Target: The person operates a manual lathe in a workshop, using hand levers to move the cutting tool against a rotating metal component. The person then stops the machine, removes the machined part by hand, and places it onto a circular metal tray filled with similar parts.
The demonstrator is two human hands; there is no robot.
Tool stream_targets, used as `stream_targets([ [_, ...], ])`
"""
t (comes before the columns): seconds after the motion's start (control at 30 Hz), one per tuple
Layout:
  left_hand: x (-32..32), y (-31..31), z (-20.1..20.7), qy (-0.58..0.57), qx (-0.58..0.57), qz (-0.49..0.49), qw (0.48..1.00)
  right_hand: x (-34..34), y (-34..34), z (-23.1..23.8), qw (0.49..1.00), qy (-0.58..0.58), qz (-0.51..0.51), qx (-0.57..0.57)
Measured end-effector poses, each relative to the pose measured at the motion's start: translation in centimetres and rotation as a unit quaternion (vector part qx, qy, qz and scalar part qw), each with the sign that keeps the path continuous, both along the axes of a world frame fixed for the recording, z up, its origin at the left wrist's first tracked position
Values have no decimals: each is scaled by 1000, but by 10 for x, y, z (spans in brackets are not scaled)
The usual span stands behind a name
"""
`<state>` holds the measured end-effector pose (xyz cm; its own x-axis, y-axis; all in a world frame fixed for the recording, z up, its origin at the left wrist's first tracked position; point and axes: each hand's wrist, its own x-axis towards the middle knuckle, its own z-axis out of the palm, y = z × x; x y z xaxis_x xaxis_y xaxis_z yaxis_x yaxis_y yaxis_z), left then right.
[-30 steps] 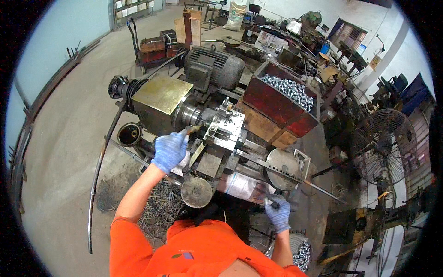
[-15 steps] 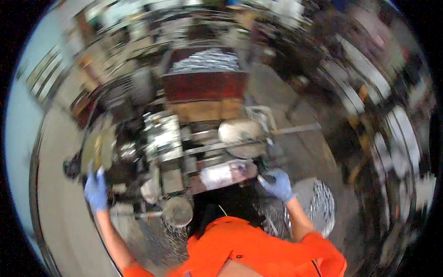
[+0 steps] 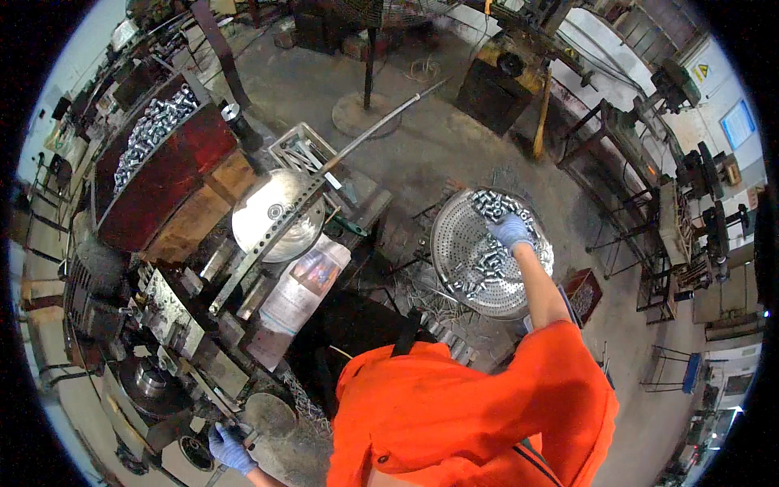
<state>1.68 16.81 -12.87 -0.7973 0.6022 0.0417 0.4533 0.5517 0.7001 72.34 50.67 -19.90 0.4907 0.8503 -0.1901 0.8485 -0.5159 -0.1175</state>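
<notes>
My right hand (image 3: 511, 232), in a blue glove, reaches into a round perforated metal basin (image 3: 445, 243) on my right. Its fingers are spread over a heap of short shiny metal sleeves (image 3: 488, 265), with the fingertips partly lost among them. At the lower left, my gloved left hand (image 3: 231, 449) is beside the machine's handwheel (image 3: 196, 452) and a metal lever (image 3: 250, 439). Its fingers look apart, and nothing shows in them. Between my arms, the machine carries a shiny round metal disc (image 3: 272, 231) beneath a long perforated bar (image 3: 276, 231).
A dark red bin (image 3: 191, 174) full of metal sleeves stands on the far left. A metal tray with tools (image 3: 312, 150) lies behind the disc. A printed sack (image 3: 292, 300) covers the machine's near end. A pedestal fan base (image 3: 365, 115) and a broom (image 3: 541, 122) stand farther off.
My view has swung right. My right hand has moved from beside the machine into the basin, onto the sleeves. My left hand is now nearer the handwheel and lever.
</notes>
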Motion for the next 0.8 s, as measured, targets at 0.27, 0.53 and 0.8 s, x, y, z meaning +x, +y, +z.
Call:
stream_targets([
  [0.27, -13, -4, -9, -16, -13, 5, 1000, -47, 34, -12, 961, 5, 270, -51],
  [0.53, -16, -6, -9, -34, -51, -9, 998, -77, -58, 1, 882, 39, 437, -173],
  [0.8, -21, -7, -8, -87, -32, -22, 995, -80, -46, -25, 888, 60, 439, -126],
])
